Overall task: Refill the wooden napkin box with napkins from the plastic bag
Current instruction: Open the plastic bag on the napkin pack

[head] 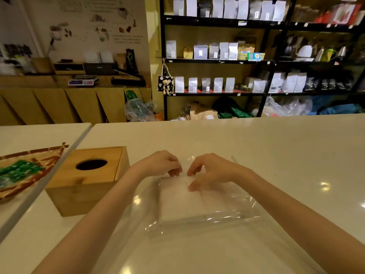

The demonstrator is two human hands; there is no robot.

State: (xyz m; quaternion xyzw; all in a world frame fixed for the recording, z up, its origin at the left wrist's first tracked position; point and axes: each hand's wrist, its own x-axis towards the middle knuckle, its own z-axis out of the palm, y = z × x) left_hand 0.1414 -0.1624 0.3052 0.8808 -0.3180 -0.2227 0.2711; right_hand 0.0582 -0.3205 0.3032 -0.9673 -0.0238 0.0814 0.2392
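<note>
A clear plastic bag [233, 210] lies flat on the white counter [256, 147] in front of me, with a stack of white napkins [181, 202] inside it. Both hands rest on the bag's far end. My left hand [164, 163] pinches the plastic with curled fingers. My right hand [209, 171] pinches the plastic beside it, thumb pressed on the bag over the napkins. The wooden napkin box [87, 182] stands to the left of the bag, lid closed, its oval top opening dark.
A woven basket [23, 175] with green packets sits at the far left on a neighbouring counter, across a narrow gap. Black shelves [256, 60] with bags stand behind the counter, and a wooden sideboard [69, 103] lines the back left.
</note>
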